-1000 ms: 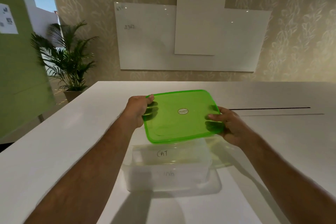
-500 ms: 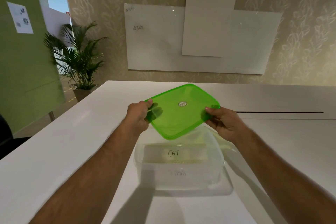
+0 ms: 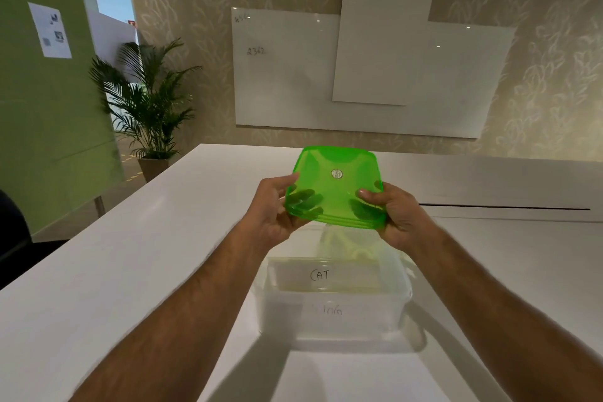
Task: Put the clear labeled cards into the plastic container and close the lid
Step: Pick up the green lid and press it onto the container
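A translucent green lid (image 3: 336,186) with a small round sticker is held in the air above the far side of the clear plastic container (image 3: 332,320), which stands open on the white table (image 3: 146,254). My left hand (image 3: 277,209) grips the lid's left near corner, and my right hand (image 3: 398,215) grips its right near corner. The lid is tilted, its far edge raised. Inside the container lie clear cards; one reads "CAT" (image 3: 321,276), and another shows faint writing through the near wall.
A dark slot (image 3: 505,207) runs across the table at the right. Whiteboards (image 3: 359,75) hang on the wall beyond the table. A potted palm (image 3: 146,108) stands at the left by a green partition (image 3: 39,91).
The lid has turned in my hands and tipped up, so it now looks narrower and steeper. Both hands have drawn closer together on its near edge. The container has not moved.
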A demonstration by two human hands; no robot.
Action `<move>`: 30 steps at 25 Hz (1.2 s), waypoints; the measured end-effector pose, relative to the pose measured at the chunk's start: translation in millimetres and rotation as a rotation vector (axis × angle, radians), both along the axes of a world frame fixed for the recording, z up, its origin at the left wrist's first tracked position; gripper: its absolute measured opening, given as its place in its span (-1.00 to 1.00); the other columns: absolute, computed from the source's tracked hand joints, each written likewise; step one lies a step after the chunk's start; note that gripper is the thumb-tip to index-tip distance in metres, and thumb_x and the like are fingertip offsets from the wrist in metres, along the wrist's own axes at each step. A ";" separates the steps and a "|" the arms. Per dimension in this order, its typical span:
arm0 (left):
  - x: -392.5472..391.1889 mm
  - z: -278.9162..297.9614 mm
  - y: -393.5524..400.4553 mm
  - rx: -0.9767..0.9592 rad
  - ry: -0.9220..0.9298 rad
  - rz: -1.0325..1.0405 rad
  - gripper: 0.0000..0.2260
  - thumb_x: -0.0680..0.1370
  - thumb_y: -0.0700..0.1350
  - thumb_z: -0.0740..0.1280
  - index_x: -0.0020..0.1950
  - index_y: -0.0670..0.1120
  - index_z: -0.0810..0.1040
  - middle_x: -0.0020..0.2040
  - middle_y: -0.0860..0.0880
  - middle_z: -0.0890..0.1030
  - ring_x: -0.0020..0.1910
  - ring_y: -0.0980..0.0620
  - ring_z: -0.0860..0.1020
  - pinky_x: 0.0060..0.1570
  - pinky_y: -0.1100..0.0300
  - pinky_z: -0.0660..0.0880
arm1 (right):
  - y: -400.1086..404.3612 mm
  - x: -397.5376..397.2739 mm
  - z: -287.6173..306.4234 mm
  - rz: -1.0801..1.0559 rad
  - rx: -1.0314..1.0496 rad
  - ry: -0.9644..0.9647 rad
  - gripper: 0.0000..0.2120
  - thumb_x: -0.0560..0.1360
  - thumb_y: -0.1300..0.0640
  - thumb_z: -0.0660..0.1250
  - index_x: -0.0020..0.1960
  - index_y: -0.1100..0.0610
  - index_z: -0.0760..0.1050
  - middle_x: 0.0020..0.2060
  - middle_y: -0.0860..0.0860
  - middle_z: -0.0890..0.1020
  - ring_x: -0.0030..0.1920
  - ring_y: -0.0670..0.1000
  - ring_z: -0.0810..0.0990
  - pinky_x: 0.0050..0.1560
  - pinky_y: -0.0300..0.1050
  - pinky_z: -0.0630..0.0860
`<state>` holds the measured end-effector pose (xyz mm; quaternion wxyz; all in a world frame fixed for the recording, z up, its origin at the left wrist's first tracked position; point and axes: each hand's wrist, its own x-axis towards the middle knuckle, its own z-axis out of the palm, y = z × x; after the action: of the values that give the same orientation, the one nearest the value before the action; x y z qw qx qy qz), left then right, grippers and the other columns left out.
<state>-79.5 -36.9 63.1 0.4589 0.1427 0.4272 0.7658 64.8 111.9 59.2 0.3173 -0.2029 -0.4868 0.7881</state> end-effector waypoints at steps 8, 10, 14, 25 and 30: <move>-46.3 -18.6 -21.4 -0.022 0.017 -0.030 -0.19 0.40 0.50 0.21 0.06 -0.24 0.68 -0.02 -0.22 0.69 -0.16 -0.18 0.66 -0.12 0.02 0.62 | 18.4 30.3 4.3 0.030 0.106 -0.206 -0.59 0.39 0.34 0.40 0.23 0.36 0.55 0.07 0.27 0.64 0.02 0.21 0.60 0.28 0.16 0.49; -54.6 -22.7 -27.0 -0.044 0.044 -0.072 -0.22 0.40 0.47 0.26 0.01 -0.27 0.69 -0.15 -0.20 0.68 -0.24 -0.13 0.62 -0.14 0.06 0.57 | 21.6 36.2 3.5 0.060 0.139 -0.258 -0.51 0.29 0.29 0.45 0.21 0.36 0.56 0.01 0.27 0.64 -0.05 0.21 0.60 0.24 0.17 0.52; -44.6 -20.6 -27.4 -0.208 0.237 -0.104 -0.64 0.44 0.13 0.47 -0.08 -0.18 0.69 -0.32 -0.08 0.66 -0.44 -0.01 0.61 -0.36 0.18 0.60 | 25.9 36.9 -1.3 0.076 0.193 -0.317 -0.60 0.22 0.22 0.52 0.04 0.31 0.64 -0.14 0.21 0.68 -0.30 0.14 0.66 -0.23 0.05 0.67; -32.9 -28.1 -15.2 -0.218 0.398 0.405 -0.97 0.51 -0.20 0.43 -0.12 -0.10 0.67 -0.24 -0.06 0.67 -0.29 -0.03 0.63 -0.35 0.18 0.57 | 23.2 27.2 -21.9 -0.072 0.292 -0.082 -0.76 0.56 0.30 0.24 0.18 0.23 0.59 0.00 0.16 0.68 -0.07 0.12 0.66 -0.03 0.00 0.62; -34.4 -33.8 -14.7 -0.229 0.462 0.467 -0.93 0.49 -0.20 0.45 -0.16 -0.04 0.67 -0.18 0.04 0.66 -0.18 0.10 0.60 -0.21 0.21 0.52 | 22.0 22.7 -33.2 -0.116 0.276 -0.156 -0.76 0.58 0.30 0.23 0.13 0.10 0.60 -0.16 0.01 0.74 -0.19 0.01 0.71 -0.26 -0.13 0.63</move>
<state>-113.9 -51.6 29.2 0.1755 0.1582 0.6242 0.7447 87.4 133.9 26.0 0.3485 -0.2459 -0.6011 0.6759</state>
